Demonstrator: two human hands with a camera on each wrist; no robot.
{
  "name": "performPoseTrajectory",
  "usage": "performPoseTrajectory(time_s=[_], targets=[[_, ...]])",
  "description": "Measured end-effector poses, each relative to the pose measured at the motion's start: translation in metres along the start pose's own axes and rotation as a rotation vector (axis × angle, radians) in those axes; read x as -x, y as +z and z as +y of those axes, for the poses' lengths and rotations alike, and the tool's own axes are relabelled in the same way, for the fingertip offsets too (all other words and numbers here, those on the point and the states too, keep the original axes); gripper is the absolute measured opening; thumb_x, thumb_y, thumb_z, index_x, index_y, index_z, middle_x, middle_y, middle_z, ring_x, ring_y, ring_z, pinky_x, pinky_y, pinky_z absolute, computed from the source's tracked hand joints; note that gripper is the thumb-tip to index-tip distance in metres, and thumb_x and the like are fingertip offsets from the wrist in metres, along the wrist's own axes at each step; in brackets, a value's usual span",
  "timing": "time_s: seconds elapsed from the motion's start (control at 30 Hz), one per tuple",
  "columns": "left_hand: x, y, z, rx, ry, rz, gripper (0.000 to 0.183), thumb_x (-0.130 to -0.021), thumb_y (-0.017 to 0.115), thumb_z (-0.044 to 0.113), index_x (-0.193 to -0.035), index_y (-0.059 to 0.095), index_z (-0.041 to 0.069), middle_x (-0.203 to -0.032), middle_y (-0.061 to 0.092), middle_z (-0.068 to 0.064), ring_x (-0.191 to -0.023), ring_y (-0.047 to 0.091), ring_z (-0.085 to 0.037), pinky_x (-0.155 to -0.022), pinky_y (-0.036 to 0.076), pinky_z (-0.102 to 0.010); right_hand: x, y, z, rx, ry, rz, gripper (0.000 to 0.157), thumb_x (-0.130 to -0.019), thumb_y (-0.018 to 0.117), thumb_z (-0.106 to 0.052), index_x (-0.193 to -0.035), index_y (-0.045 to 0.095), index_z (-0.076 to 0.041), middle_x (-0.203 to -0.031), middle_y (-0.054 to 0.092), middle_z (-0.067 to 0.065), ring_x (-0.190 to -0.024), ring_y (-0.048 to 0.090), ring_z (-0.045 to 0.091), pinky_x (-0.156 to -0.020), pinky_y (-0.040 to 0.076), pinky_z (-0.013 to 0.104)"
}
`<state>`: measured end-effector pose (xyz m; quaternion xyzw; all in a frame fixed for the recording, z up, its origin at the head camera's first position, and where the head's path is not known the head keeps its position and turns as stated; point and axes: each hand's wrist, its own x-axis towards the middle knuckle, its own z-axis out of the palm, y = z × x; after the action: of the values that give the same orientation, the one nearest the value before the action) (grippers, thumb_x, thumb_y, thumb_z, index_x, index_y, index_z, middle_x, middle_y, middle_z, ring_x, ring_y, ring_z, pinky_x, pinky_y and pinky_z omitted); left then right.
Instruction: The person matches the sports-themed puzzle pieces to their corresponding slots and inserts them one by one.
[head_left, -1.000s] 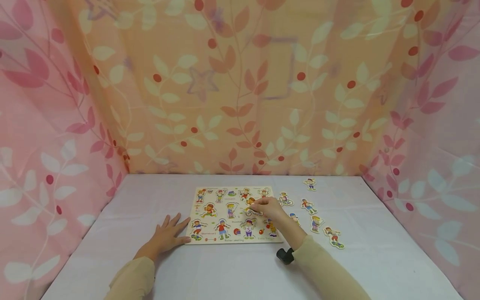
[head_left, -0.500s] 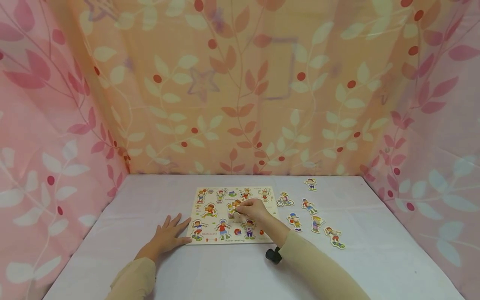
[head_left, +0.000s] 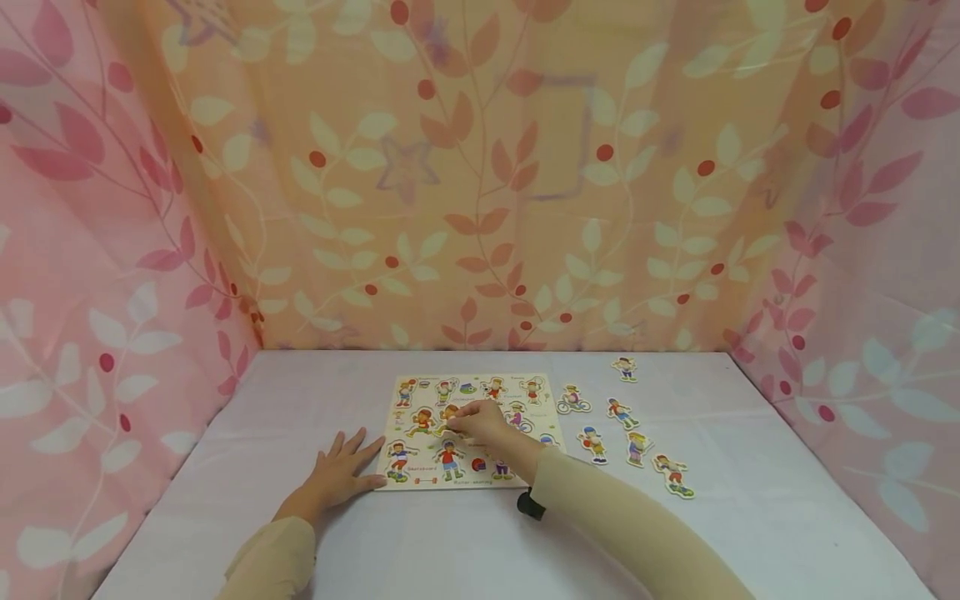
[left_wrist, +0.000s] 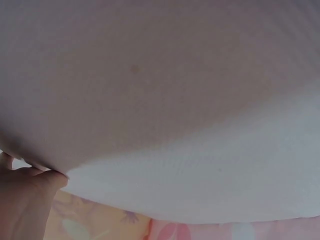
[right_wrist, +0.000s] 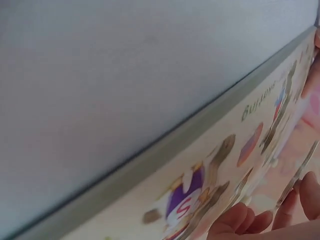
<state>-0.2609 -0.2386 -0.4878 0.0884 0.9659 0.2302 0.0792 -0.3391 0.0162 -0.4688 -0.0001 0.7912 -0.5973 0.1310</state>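
One white counter (head_left: pixel 420 550) carries the figure board (head_left: pixel 442 486), lower centre of the frame. Your left hand (head_left: pixel 341 472) rests at its left edge, fingers apart. Your right hand (head_left: pixel 483 425) clamps its fingers on a piece (head_left: pixel 447 414), just shifted left beside the runner (head_left: pixel 422 421): nearer a likely match, apparently unseated.

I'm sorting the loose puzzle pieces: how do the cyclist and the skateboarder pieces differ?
The cyclist piece shows a rider on a bicycle; the skateboarder piece shows a figure on a green board. The cyclist piece lies close to the puzzle board; the skateboarder piece lies farther off, nearer the person. Both rest on the white table.
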Motion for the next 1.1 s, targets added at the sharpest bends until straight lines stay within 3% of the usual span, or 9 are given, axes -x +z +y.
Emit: performPoseTrajectory(time_s=[0.17, 0.53, 0.6, 0.7, 0.8, 0.9, 1.0, 1.1], targets=[[0.001, -0.001, 0.001, 0.004, 0.000, -0.003, 0.079, -0.085, 0.068, 0.049, -0.146, 0.043, 0.007, -0.153, 0.021, -0.031, -0.138, 0.003, -0.058, -0.103, 0.003, -0.076, -0.003, 0.017, -0.004, -0.051, 0.037, 0.008, 0.011, -0.083, 0.076, -0.004, -0.085, 0.067, 0.000, -0.087, 0.062, 0.009, -0.069, 0.056, 0.012, -0.050, 0.041, 0.018], [0.001, -0.003, 0.002, 0.007, -0.008, -0.019, 0.079, -0.086, 0.067, 0.050, -0.147, 0.042, 0.008, -0.154, 0.020, -0.030, -0.139, 0.002, -0.057, -0.104, 0.003, -0.075, -0.013, 0.040, -0.014, 0.185, 0.032, 0.026, 0.017, -0.082, 0.079, -0.015, -0.074, 0.065, -0.008, -0.076, 0.062, 0.001, -0.063, 0.051, 0.013, -0.052, 0.042, 0.024], [0.001, -0.003, 0.002, 0.008, -0.012, -0.020, 0.078, -0.086, 0.067, 0.050, -0.147, 0.042, 0.008, -0.154, 0.020, -0.030, -0.139, 0.002, -0.056, -0.105, 0.002, -0.075, -0.016, 0.042, -0.017, 0.238, 0.042, 0.032, 0.019, -0.082, 0.079, -0.018, -0.073, 0.065, -0.010, -0.075, 0.062, 0.001, -0.065, 0.052, 0.015, -0.056, 0.044, 0.027], [0.001, -0.002, 0.002, 0.008, -0.021, -0.023, 0.078, -0.086, 0.067, 0.050, -0.147, 0.041, 0.008, -0.155, 0.020, -0.029, -0.140, 0.002, -0.056, -0.105, 0.002, -0.074, -0.017, 0.043, -0.021, 0.336, 0.053, 0.042, 0.018, -0.082, 0.080, -0.022, -0.073, 0.067, -0.012, -0.078, 0.063, 0.001, -0.079, 0.054, 0.022, -0.072, 0.047, 0.035], [-0.001, -0.001, 0.001, -0.011, -0.019, -0.021, 0.079, -0.086, 0.067, 0.051, -0.147, 0.041, 0.009, -0.155, 0.020, -0.029, -0.140, 0.002, -0.056, -0.105, 0.003, -0.075, -0.016, 0.046, -0.027, 0.469, 0.049, 0.049, 0.019, -0.081, 0.079, -0.027, -0.073, 0.069, -0.012, -0.082, 0.062, 0.001, -0.097, 0.053, 0.029, -0.088, 0.045, 0.043], [-0.002, 0.000, -0.001, -0.018, -0.016, -0.020, 0.080, -0.085, 0.066, 0.052, -0.147, 0.041, 0.009, -0.155, 0.020, -0.029, -0.140, 0.002, -0.056, -0.104, 0.003, -0.075, -0.015, 0.048, -0.031, 0.559, 0.035, 0.039, 0.021, -0.082, 0.079, -0.028, -0.072, 0.071, -0.010, -0.083, 0.065, 0.003, -0.104, 0.053, 0.033, -0.096, 0.041, 0.047], [-0.002, 0.000, -0.001, -0.013, -0.012, -0.016, 0.079, -0.085, 0.067, 0.051, -0.147, 0.042, 0.009, -0.154, 0.021, -0.029, -0.140, 0.002, -0.056, -0.104, 0.003, -0.075, -0.014, 0.047, -0.032, 0.570, 0.026, 0.031, 0.018, -0.083, 0.078, -0.026, -0.077, 0.074, -0.009, -0.089, 0.066, 0.004, -0.105, 0.052, 0.033, -0.098, 0.040, 0.046], [-0.001, 0.001, -0.001, -0.013, -0.004, -0.011, 0.078, -0.086, 0.067, 0.050, -0.146, 0.043, 0.007, -0.154, 0.021, -0.030, -0.139, 0.003, -0.057, -0.104, 0.004, -0.076, -0.012, 0.043, -0.028, 0.468, 0.030, 0.019, 0.014, -0.083, 0.078, -0.023, -0.087, 0.075, -0.009, -0.103, 0.066, 0.006, -0.106, 0.052, 0.031, -0.097, 0.043, 0.044]])
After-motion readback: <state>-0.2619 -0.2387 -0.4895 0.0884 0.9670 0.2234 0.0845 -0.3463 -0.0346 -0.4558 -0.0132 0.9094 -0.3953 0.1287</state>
